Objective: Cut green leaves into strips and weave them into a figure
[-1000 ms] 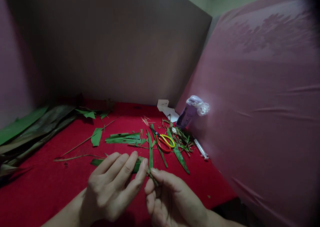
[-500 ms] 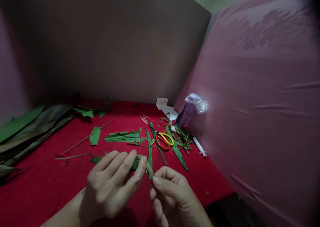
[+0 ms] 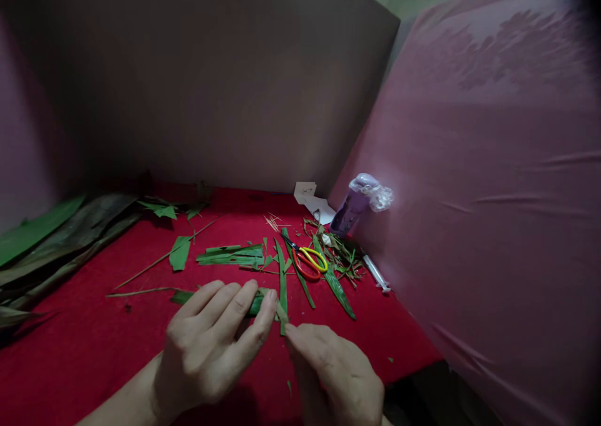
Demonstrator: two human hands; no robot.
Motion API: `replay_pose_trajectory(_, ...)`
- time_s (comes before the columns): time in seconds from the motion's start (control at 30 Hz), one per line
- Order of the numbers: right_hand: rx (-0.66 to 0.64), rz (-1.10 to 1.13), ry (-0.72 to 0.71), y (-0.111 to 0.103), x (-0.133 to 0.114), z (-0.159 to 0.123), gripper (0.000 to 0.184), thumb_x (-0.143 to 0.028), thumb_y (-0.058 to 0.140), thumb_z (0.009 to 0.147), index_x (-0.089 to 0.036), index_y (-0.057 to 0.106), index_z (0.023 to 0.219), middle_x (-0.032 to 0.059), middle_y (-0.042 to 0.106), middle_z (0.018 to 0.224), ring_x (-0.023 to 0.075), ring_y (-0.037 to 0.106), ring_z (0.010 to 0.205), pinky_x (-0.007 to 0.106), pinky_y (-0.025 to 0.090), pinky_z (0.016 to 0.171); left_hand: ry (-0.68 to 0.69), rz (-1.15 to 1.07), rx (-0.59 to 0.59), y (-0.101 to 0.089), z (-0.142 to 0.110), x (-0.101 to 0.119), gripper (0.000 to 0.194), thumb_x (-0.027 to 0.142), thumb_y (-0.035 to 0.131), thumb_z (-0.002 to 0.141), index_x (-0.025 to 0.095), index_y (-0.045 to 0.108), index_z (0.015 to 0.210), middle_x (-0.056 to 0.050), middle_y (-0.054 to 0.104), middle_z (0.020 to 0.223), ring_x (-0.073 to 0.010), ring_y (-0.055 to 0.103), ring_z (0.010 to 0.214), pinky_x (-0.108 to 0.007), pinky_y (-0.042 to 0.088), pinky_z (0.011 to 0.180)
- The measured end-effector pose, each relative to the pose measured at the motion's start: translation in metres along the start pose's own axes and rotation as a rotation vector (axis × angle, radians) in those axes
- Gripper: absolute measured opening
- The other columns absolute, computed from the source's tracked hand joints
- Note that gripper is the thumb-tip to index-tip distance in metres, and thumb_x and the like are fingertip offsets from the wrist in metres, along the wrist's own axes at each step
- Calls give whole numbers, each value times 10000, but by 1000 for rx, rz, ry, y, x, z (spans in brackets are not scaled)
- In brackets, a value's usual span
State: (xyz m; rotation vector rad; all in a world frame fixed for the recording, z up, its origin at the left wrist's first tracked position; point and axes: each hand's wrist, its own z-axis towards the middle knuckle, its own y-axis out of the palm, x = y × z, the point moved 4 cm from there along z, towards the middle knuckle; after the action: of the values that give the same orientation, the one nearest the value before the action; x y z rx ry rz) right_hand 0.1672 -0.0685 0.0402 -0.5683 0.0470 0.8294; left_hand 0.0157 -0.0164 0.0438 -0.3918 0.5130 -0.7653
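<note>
My left hand point(image 3: 213, 348) lies over a folded green leaf strip point(image 3: 256, 305) on the red cloth point(image 3: 94, 351), its fingers curled around the piece. My right hand point(image 3: 335, 373) is beside it, back up, with thumb and forefinger pinching the narrow pale end of that strip point(image 3: 280, 313). Both hands meet near the front middle of the cloth. What lies under the left palm is hidden.
Red-and-yellow scissors point(image 3: 306, 260) lie behind the hands among cut leaf strips point(image 3: 232, 255) and scraps. A purple bottle point(image 3: 352, 210), a syringe point(image 3: 375, 272), toothpicks point(image 3: 272, 222) and white paper point(image 3: 312, 199) sit at the back right. Long leaves point(image 3: 56, 238) are piled at left. Pink fabric point(image 3: 493, 225) walls the right.
My right hand has turned from palm up to back up and pulled the strip's end slightly. My left hand has stayed on the folded leaf.
</note>
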Motion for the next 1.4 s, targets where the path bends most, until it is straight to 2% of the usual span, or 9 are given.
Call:
replay_pose_trajectory(0.1, -18, -158, -58, 1, 0, -1, 395, -55, 448, 811, -139, 561, 1180, 107, 712, 803, 195, 676, 673, 278, 531, 568, -2, -1, -1, 1, -1, -1, 282, 127, 440, 900, 164, 662, 1070, -146, 706, 982, -249, 654, 835, -412, 464, 780)
replay_pose_trajectory(0.2, -35, -245, -98, 0, -3, 4, 305, -59, 457, 798, -130, 605, 1056, 103, 703, 749, 194, 665, 616, 276, 516, 532, -3, -1, -6, 1, 0, 0, 272, 136, 451, 903, 170, 660, 1074, -135, 709, 978, -239, 654, 826, -407, 462, 784)
replay_pose_trajectory(0.4, -75, -118, 0, 1, 1, 10, 188, -38, 472, 802, -153, 575, 909, 62, 633, 680, 155, 603, 603, 239, 467, 524, 1, 1, -10, 2, 3, 0, 288, 107, 427, 906, 149, 659, 1073, -143, 711, 951, -241, 651, 813, -407, 456, 777)
replay_pose_trajectory(0.57, -137, 200, 305, 2, 9, 12, 84, -136, 522, 825, -164, 573, 765, 24, 560, 644, 126, 527, 586, 232, 432, 538, 6, -5, -28, 3, 0, 0, 285, 137, 434, 908, 146, 653, 1090, -148, 711, 961, -251, 648, 824, -418, 452, 783)
replay_pose_trajectory(0.73, -205, 660, 1028, 12, 25, 10, 242, -295, 627, 749, -164, 506, 585, -37, 474, 521, 83, 428, 469, 207, 372, 469, 5, -10, -35, 3, -2, 2, 299, 126, 420, 907, 155, 651, 1093, -145, 710, 970, -252, 641, 834, -425, 453, 785)
replay_pose_trajectory(0.8, -204, 839, 1200, 16, 26, 9, 241, -295, 694, 672, -150, 526, 575, -38, 504, 510, 77, 442, 465, 203, 376, 480, 8, -13, -34, 4, -1, 3, 297, 121, 422, 904, 155, 658, 1081, -147, 708, 970, -254, 639, 833, -427, 451, 785)
replay_pose_trajectory(0.97, -108, 1108, 1403, 20, 31, 1, 228, -175, 772, 566, -130, 550, 543, -43, 522, 487, 62, 446, 475, 184, 370, 493, 9, -26, -16, 6, 0, 3, 297, 123, 418, 904, 148, 660, 1074, -152, 707, 960, -259, 633, 831, -429, 445, 785)
replay_pose_trajectory(1.17, -251, 1364, 1569, 28, 29, -9, 256, -160, 807, 551, -113, 619, 718, -23, 578, 552, 55, 477, 456, 184, 379, 480, 4, -26, -40, 5, -3, 2, 307, 127, 411, 903, 157, 656, 1085, -158, 698, 992, -267, 629, 844, -435, 443, 784)
replay_pose_trajectory(1.4, -359, 1389, 1571, 28, 28, -17, 216, -280, 726, 684, -86, 630, 679, 36, 619, 598, 65, 519, 465, 187, 384, 478, 15, -3, -42, 6, -5, 3, 314, 135, 407, 903, 164, 650, 1099, -152, 697, 1008, -264, 632, 867, -435, 442, 802)
